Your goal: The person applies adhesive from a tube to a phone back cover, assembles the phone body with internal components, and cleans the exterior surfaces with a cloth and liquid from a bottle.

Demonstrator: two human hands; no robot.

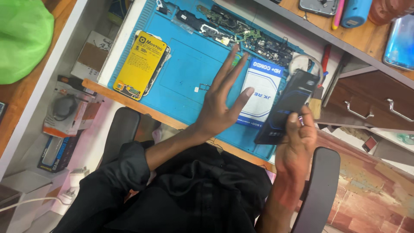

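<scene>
My right hand (pixel 297 133) grips a dark flat phone-shaped package (pixel 288 107) by its lower end and holds it tilted above the right edge of the blue work mat (pixel 185 75). My left hand (pixel 222 97) hovers open over the mat with its fingers spread, pointing toward the far edge. Beside its fingers lies a white and blue flat box (pixel 263 92). A yellow flat pack (pixel 140 64) rests on the mat's left side. Dismantled phone boards and parts (pixel 241 32) lie along the mat's far edge.
A wooden drawer unit with metal handles (pixel 371 110) stands to the right. A brush (pixel 317 101) and red-handled tool (pixel 325 58) lie near the mat's right edge. Boxes and a packaged gadget (pixel 69 108) sit at the left, with a green bag (pixel 21 39). A chair armrest (pixel 321 190) is by my right arm.
</scene>
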